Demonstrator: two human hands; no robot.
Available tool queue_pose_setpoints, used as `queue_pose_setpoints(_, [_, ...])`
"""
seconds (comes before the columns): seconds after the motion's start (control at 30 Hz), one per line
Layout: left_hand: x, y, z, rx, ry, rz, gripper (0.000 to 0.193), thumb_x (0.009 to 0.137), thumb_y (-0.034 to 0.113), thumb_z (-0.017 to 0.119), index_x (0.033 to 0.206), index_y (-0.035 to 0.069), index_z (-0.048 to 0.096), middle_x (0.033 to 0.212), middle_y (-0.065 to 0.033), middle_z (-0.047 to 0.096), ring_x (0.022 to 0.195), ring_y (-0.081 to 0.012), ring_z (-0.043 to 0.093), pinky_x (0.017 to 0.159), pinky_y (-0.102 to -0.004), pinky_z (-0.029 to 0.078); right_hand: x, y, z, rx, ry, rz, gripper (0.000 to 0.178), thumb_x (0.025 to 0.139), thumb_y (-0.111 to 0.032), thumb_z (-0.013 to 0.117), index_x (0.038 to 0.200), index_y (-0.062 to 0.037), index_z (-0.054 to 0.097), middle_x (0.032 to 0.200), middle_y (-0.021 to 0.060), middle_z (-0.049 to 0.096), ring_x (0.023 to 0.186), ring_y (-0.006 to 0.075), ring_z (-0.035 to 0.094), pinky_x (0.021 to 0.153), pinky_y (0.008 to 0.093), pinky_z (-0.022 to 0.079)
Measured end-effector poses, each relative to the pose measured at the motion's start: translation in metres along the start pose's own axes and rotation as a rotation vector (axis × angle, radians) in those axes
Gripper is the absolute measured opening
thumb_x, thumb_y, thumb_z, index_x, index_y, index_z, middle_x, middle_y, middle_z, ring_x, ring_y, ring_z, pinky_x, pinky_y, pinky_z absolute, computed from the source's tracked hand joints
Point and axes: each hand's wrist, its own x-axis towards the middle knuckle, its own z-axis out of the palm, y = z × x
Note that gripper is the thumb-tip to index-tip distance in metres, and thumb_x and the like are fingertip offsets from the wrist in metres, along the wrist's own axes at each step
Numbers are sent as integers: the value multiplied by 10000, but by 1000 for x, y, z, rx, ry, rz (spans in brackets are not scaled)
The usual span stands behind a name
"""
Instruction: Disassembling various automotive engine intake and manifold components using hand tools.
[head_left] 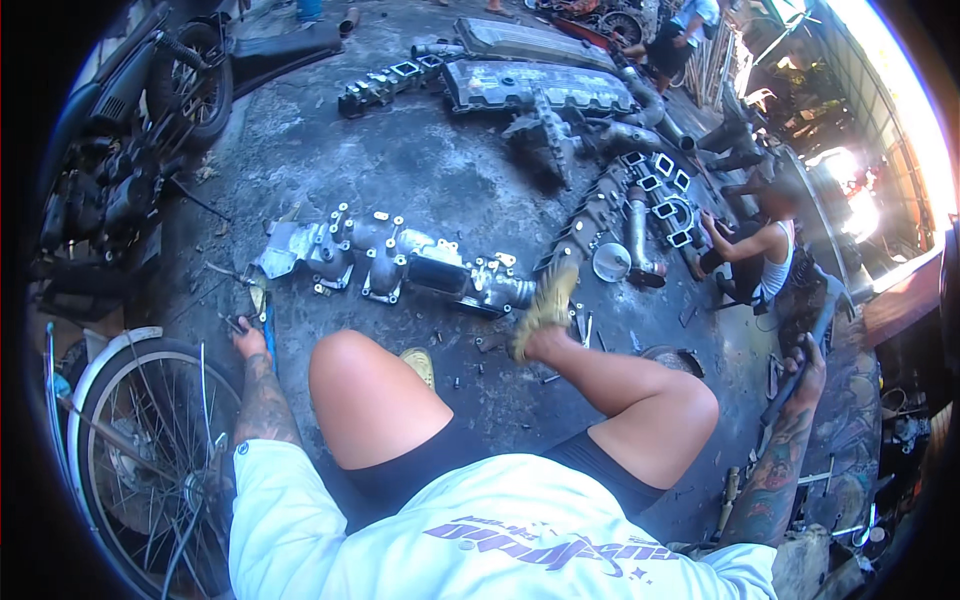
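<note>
On the right, my right hand [806, 368] is wrapped round the handle of a hammer [824, 310], its head raised above the fist. Out to the left, my left hand [250, 340] is closed beside the bicycle wheel; a thin dark piece shows at its fingers, too small to name. A blue bar-like thing [269, 335] stands next to that hand. In front of my knees lies a long metal manifold [400, 262] with several bolt flanges. My right foot in a yellow clog [545, 310] rests against its right end.
A bicycle wheel [150, 460] and a motorcycle [130, 150] flank the left. Farther off lie engine covers [540, 90], a ribbed metal part [590, 220] and gaskets [672, 205]. A crouching person [770, 255] works at right; another person [680, 40] is behind. Loose bolts and tools litter the floor.
</note>
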Motion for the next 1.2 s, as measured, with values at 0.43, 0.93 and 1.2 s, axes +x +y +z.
queue_pose_setpoints(0.43, [-18, 11, 14, 299, 267, 111, 360, 892, 273, 519, 1040, -51, 577, 1010, -248, 610, 959, -417, 562, 815, -467, 420, 10, 60, 13, -341, 9, 122, 182, 865, -167, 584, 975, -29, 538, 691, -10, 512, 492, 43, 434, 393, 179, 340])
queue_pose_setpoints(0.93, [-4, 45, 20, 329, 122, 357, 304, 886, 259, 529, 1063, 18, 584, 952, -192, 643, 909, -358, 611, 805, -432, 451, -32, 54, 55, -567, -399, 14, 387, 862, -168, 605, 1211, -45, 494, 631, -56, 483, 435, 7, 385, 365, 162, 280])
queue_pose_setpoints(1.2, [-19, 164, 99, 483, -52, 419, 268, 890, 314, 506, 1033, 99, 577, 950, -190, 636, 936, -403, 577, 784, -488, 431, -47, 44, 75, -650, -326, -19, 492, 839, -105, 605, 1297, -38, 439, 696, -26, 515, 452, 37, 425, 370, 189, 338])
